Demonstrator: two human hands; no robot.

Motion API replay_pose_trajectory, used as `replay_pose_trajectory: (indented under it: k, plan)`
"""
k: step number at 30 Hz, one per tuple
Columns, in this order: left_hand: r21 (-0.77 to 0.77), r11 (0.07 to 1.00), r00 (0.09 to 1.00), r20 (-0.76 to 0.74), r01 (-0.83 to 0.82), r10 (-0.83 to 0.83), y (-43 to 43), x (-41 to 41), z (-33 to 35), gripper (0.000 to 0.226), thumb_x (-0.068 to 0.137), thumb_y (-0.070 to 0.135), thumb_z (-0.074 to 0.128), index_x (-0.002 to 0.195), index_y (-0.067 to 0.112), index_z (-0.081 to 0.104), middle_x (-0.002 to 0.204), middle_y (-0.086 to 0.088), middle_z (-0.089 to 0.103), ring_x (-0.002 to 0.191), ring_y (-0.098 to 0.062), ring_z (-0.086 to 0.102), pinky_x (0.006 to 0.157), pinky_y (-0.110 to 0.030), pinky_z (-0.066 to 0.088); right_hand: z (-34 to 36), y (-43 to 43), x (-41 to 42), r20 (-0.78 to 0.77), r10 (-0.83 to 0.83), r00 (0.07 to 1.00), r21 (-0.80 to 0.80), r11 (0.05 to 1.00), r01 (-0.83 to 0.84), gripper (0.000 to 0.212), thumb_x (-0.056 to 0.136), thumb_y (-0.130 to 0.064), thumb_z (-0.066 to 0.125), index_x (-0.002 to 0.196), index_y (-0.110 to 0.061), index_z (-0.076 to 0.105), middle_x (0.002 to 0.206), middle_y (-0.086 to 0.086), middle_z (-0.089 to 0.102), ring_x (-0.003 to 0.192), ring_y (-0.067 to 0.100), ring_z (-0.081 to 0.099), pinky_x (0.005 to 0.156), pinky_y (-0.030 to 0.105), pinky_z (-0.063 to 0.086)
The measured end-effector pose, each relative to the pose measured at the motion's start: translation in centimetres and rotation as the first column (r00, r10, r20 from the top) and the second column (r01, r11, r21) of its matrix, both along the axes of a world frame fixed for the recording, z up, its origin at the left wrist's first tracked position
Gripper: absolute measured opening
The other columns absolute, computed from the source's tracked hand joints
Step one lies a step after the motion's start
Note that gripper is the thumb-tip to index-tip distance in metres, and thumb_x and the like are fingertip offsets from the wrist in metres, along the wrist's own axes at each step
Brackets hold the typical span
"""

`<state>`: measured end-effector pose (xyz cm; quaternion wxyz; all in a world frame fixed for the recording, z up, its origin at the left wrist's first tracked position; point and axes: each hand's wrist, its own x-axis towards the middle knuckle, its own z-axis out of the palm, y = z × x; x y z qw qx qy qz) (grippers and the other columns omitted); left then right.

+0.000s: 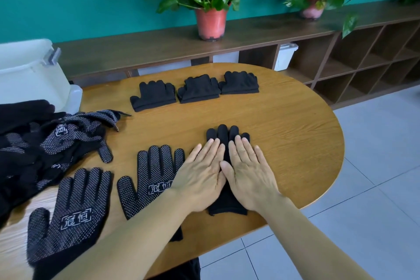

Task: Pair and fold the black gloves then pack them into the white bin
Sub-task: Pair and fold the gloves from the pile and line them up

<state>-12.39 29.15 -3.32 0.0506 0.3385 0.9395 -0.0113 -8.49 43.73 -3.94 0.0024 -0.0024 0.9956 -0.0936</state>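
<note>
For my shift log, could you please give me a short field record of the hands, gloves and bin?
left hand: pressing flat on plain black glove
right hand: pressing flat on the same glove
folded pairs: three in a row, far side of table
dotted gloves: two flat, left of the hands
glove pile: left end of table
white bin: behind the pile

Both hands, left hand and right hand, press flat on a black glove on the wooden table.

Three folded glove pairs sit in a row far back. A plain black glove lies flat, two dotted gloves beside it. A messy pile lies by the white bin.
</note>
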Motion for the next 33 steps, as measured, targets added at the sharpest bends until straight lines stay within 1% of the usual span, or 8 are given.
replay_pose_trajectory:
  k: [3, 7, 11, 14, 23, 27, 30, 33]
  plan:
    - [0.047, 0.998, 0.999, 0.024, -0.046, 0.045, 0.9, -0.5, 0.2, 0.061, 0.105, 0.044, 0.003, 0.154, 0.014, -0.017, 0.161, -0.001, -0.023, 0.146, -0.011, -0.026, 0.122, -0.034, -0.011, 0.2, 0.7, -1.1, 0.034, 0.012, 0.999, 0.036, 0.999, -0.013, 0.117, 0.052, -0.064, -0.052, 0.152, -0.016, -0.016, 0.161, 0.002, -0.021, 0.146, 0.014, -0.024, 0.120, 0.036, -0.015]
    - [0.040, 0.998, 0.999, 0.025, -0.042, 0.041, 0.7, -0.7, 0.2, 0.064, 0.104, 0.049, 0.003, 0.155, 0.014, -0.015, 0.162, -0.002, -0.022, 0.147, -0.011, -0.025, 0.122, -0.034, -0.010, 0.4, 1.4, -1.1, 0.060, 0.049, 0.997, 0.057, 0.997, -0.052, 0.107, 0.062, -0.067, -0.041, 0.153, -0.017, -0.014, 0.161, 0.000, -0.020, 0.146, 0.012, -0.024, 0.120, 0.038, -0.015]
    - [-0.040, 0.994, 0.994, 0.003, -0.106, 0.106, -1.5, -0.5, 0.7, 0.082, 0.089, 0.064, -0.011, 0.152, 0.013, -0.019, 0.161, -0.003, -0.024, 0.147, -0.014, -0.025, 0.121, -0.037, -0.015, 1.0, 3.1, -0.6, 0.081, 0.031, 0.996, 0.153, 0.987, -0.043, 0.089, 0.080, -0.065, -0.024, 0.154, -0.015, -0.014, 0.162, 0.003, -0.018, 0.148, 0.015, -0.021, 0.120, 0.041, -0.015]
    - [-0.049, 0.984, 0.984, -0.059, -0.171, 0.168, -3.3, 0.1, 1.1, 0.090, 0.080, 0.069, -0.026, 0.150, 0.011, -0.024, 0.158, -0.004, -0.027, 0.146, -0.016, -0.027, 0.119, -0.039, -0.021, 1.8, 3.8, 0.5, 0.031, -0.009, 0.999, 0.131, 0.991, 0.005, 0.095, 0.076, -0.065, -0.027, 0.155, -0.014, -0.010, 0.163, 0.004, -0.014, 0.149, 0.016, -0.019, 0.120, 0.043, -0.013]
    - [-0.110, 0.993, 0.997, -0.074, -0.032, 0.024, -3.5, 3.2, 1.4, 0.083, 0.087, 0.066, -0.010, 0.154, 0.018, -0.015, 0.159, 0.004, -0.022, 0.146, -0.011, -0.026, 0.110, -0.047, -0.030, 0.6, 2.8, 3.4, 0.047, 0.081, 0.996, 0.141, 0.986, -0.087, 0.098, 0.071, -0.062, -0.031, 0.154, -0.015, -0.013, 0.163, -0.001, -0.016, 0.148, 0.012, -0.020, 0.119, 0.045, -0.016]
    - [0.084, 0.993, 0.993, -0.082, 0.089, -0.082, -4.6, 2.7, 1.7, 0.085, 0.089, 0.070, 0.004, 0.157, 0.021, 0.015, 0.163, 0.005, 0.001, 0.149, -0.003, -0.008, 0.114, -0.041, -0.025, 0.8, 4.4, 3.9, 0.002, 0.029, 1.000, 0.112, 0.993, -0.029, 0.101, 0.073, -0.064, -0.031, 0.156, -0.014, -0.004, 0.165, -0.001, -0.005, 0.149, 0.010, -0.015, 0.118, 0.044, -0.015]
    - [0.336, 0.921, 0.980, -0.106, 0.196, -0.169, -4.7, 3.2, 1.4, 0.073, 0.085, 0.074, 0.032, 0.136, 0.028, 0.058, 0.148, 0.008, 0.048, 0.139, -0.002, 0.037, 0.117, -0.027, -0.008, 0.5, 4.2, 4.5, -0.132, 0.101, 0.986, 0.044, 0.994, -0.096, 0.086, 0.091, -0.061, -0.012, 0.156, -0.012, 0.016, 0.163, 0.000, 0.014, 0.150, 0.010, -0.001, 0.118, 0.040, -0.012]
    - [0.427, 0.893, 0.989, -0.027, 0.141, -0.143, -4.2, 3.6, 1.3, 0.067, 0.076, 0.076, 0.040, 0.121, 0.035, 0.069, 0.138, 0.016, 0.057, 0.131, 0.004, 0.043, 0.112, -0.018, -0.004, -0.4, 3.7, 4.9, -0.228, 0.195, 0.954, 0.049, 0.981, -0.188, 0.076, 0.102, -0.060, 0.010, 0.149, -0.008, 0.039, 0.156, 0.006, 0.035, 0.148, 0.015, 0.021, 0.118, 0.043, 0.006]
